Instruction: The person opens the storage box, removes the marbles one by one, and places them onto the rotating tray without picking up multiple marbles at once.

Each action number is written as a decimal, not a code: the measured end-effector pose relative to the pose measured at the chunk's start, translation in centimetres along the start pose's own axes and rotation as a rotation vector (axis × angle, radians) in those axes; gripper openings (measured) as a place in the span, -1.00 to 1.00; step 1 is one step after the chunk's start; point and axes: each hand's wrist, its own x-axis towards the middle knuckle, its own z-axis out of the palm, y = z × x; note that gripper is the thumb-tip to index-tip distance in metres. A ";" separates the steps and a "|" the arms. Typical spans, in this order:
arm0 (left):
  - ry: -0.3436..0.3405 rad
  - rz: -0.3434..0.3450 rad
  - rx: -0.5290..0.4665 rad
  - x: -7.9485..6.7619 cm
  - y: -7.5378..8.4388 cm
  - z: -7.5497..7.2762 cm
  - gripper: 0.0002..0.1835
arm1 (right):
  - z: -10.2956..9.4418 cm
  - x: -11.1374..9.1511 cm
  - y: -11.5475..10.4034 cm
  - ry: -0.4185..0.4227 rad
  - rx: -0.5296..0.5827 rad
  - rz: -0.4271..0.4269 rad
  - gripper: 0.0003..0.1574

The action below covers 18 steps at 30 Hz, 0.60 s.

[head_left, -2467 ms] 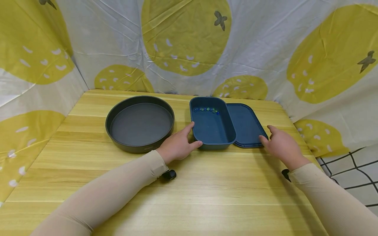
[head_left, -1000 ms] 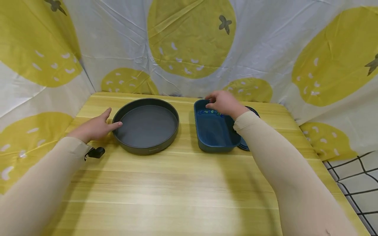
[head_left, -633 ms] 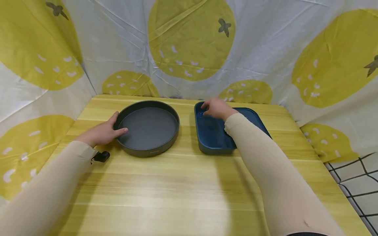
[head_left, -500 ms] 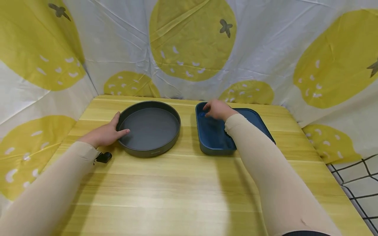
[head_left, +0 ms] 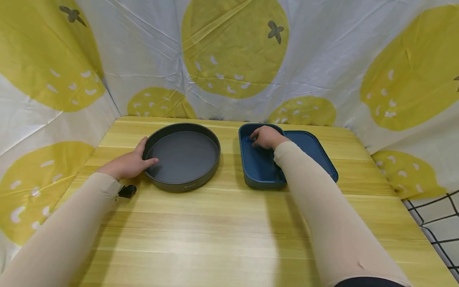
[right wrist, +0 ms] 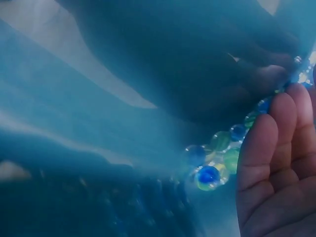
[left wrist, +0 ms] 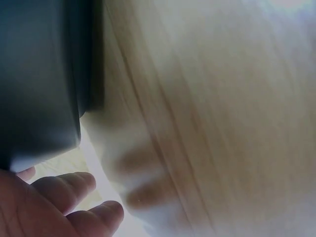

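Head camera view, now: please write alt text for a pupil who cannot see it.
On a wooden table, a person's right hand reaches into a blue rectangular container, close to small blue balls, while the left hand is at the left edge of a round, dark grey pan. A flat blue lid lies right of the container; yellow-patterned cloth hangs behind.

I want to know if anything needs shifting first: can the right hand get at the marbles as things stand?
Most likely yes: the right hand reaches inside the blue box, its fingers close beside the marbles. The box's top is open, with the lid lying off to one side.
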 end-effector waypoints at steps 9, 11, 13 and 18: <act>0.004 -0.014 0.000 0.1 0.1 0.1 0.21 | 0.5 0.3 0.3 0.003 0.040 0.003 -0.48; 0.008 -0.014 0.007 0.1 0.2 0.0 0.20 | 0.6 0.3 0.3 0.006 0.053 -0.004 -0.47; 0.009 -0.010 0.010 0.1 0.2 0.0 0.20 | 0.7 0.3 0.3 0.005 0.065 -0.017 -0.47; 0.003 -0.011 0.007 0.2 0.3 -0.1 0.20 | 0.8 0.6 0.4 -0.027 0.076 -0.044 -0.45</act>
